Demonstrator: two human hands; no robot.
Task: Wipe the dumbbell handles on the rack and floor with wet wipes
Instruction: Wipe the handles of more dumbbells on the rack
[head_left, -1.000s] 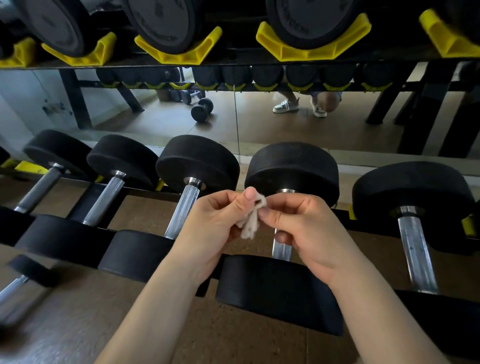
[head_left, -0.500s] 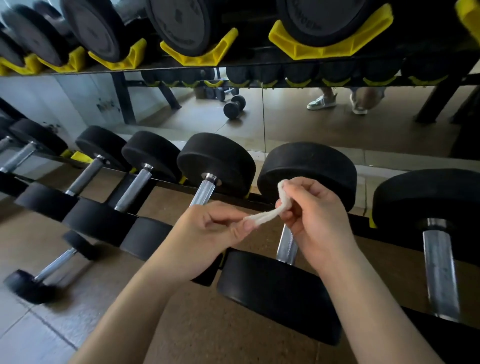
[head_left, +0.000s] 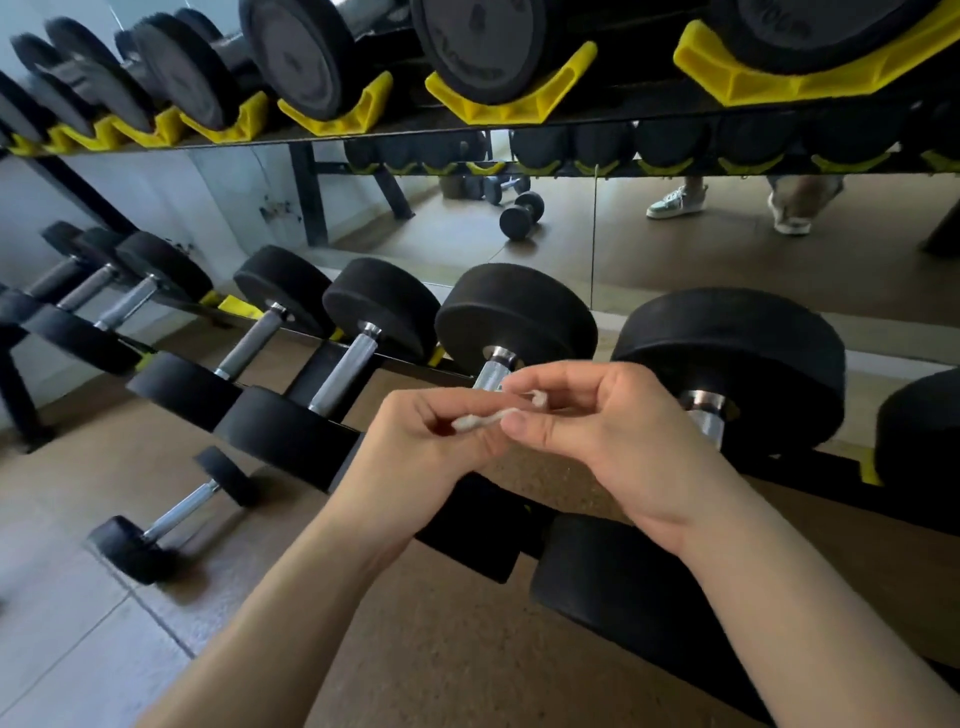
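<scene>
The left hand (head_left: 415, 457) and right hand (head_left: 618, 441) each pinch one end of a wet wipe (head_left: 480, 419), twisted into a thin white cord between curled fingertips. Just behind the pinch, a knurled steel dumbbell handle (head_left: 488, 375) joins matte black round heads. Well left of it, a small dumbbell (head_left: 176, 512) lies on the speckled brown floor (head_left: 441, 649)

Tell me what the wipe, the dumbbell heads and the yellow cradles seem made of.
Wipe: white, limp, twisted into a strand, likely thin nonwoven cloth. Dumbbell heads: matte black without glare, probably rubber coated. Yellow cradles: smooth moulded shapes with ribs, apparently plastic.
</scene>
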